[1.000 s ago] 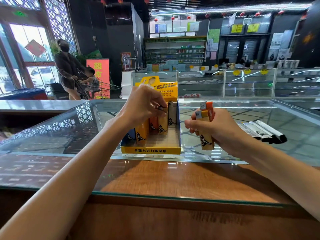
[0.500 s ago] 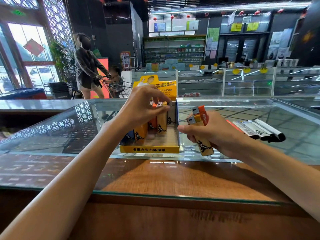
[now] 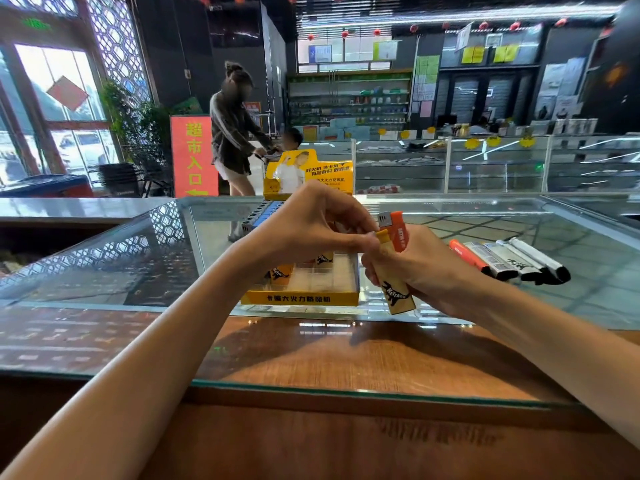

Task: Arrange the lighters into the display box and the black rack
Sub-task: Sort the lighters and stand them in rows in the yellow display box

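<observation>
A person's two hands meet over a glass-topped desk (image 3: pixel 311 355) in a shop. The right hand (image 3: pixel 426 268) grips two upright lighters, a yellow lighter (image 3: pixel 394 289) in front and an orange lighter (image 3: pixel 398 230) just behind it. The left hand (image 3: pixel 311 223) reaches across and pinches the yellow lighter's top between thumb and fingertips. At the hands' 9 o'clock, the yellow display box (image 3: pixel 301 298) stands on the desk, a few boxed lighters (image 3: pixel 278 271) upright in its back row, partly hidden by the left wrist. A dark rack (image 3: pixel 258 216) sits at the box's 11 o'clock. At the right hand's 3 o'clock, loose lighters (image 3: pixel 512 261) lie side by side on the glass.
</observation>
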Demonstrator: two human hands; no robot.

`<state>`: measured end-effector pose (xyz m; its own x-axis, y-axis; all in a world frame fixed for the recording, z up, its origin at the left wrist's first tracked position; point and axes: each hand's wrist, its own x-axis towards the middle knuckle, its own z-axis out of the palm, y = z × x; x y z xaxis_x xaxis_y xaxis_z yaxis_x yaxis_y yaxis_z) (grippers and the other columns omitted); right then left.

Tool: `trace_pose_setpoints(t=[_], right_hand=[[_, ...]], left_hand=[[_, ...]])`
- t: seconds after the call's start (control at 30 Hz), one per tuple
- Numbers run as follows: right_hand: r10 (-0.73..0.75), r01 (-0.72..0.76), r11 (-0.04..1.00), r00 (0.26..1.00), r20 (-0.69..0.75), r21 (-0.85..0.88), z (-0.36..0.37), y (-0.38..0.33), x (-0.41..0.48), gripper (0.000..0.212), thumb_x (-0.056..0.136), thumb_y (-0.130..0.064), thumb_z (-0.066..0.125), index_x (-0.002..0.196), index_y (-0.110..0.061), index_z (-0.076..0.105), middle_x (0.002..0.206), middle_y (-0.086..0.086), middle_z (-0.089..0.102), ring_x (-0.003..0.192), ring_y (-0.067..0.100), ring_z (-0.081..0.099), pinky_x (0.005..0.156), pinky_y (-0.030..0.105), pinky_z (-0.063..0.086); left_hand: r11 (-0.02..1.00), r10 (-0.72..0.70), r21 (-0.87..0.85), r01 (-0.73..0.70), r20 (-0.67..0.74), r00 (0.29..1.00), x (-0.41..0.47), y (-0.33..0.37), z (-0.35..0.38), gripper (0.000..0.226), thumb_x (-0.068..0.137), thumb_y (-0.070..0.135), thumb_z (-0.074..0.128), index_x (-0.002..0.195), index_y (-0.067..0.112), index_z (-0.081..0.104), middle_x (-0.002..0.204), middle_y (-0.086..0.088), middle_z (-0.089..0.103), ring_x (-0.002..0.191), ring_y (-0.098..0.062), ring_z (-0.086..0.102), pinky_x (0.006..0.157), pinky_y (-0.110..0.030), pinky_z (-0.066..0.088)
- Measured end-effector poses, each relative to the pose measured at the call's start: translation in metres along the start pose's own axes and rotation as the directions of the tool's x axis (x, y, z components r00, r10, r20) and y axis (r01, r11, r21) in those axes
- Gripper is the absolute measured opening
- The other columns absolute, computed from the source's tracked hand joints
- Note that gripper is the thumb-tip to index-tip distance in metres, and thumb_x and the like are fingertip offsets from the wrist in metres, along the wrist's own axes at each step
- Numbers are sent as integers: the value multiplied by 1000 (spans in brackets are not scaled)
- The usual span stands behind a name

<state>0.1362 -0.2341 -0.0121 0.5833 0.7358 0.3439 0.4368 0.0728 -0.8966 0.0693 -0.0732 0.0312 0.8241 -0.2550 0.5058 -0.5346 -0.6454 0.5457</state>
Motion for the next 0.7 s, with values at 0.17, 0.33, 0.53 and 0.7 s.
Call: trace_pose_setpoints(t=[0.17,0.33,0.53,0.7], right_hand=[[73,-69,994,996,-48,90,0,-2,0,60,62,-63,48,72,-4,53,52,-2,49,46,10,45,46,21,37],[162,-142,955,985,-55,259,-6,0,0,40,73,-51,54,73,-13,41,55,-1,37,45,11,37,43,19,33],[162,-155,965,987,-17,210,-7,2,1,31,80,-34,64,65,-15,44,53,-2,39,44,11,41,42,18,36],[171,-175,965,985,37,193,-10,4,0,18,85,-17,65,81,-10,49,53,-2,43,45,10,43,42,17,36]], left_hand=[[980,-118,-169,104,-77,990,-5,-7,-20,21,72,16,72,90,6,70,77,4,73,69,-4,66,59,-15,51],[988,-155,-47,147,-295,943,-12,-23,-43,26,67,18,77,89,5,71,79,-4,71,69,-3,65,63,-12,50],[945,-74,286,158,-284,956,-8,-26,-32,18,70,14,80,86,8,74,78,-1,71,59,8,56,55,-6,39],[888,-27,432,156,-290,957,-8,-22,-25,18,71,23,80,84,12,76,67,22,57,60,24,46,71,-15,31]])
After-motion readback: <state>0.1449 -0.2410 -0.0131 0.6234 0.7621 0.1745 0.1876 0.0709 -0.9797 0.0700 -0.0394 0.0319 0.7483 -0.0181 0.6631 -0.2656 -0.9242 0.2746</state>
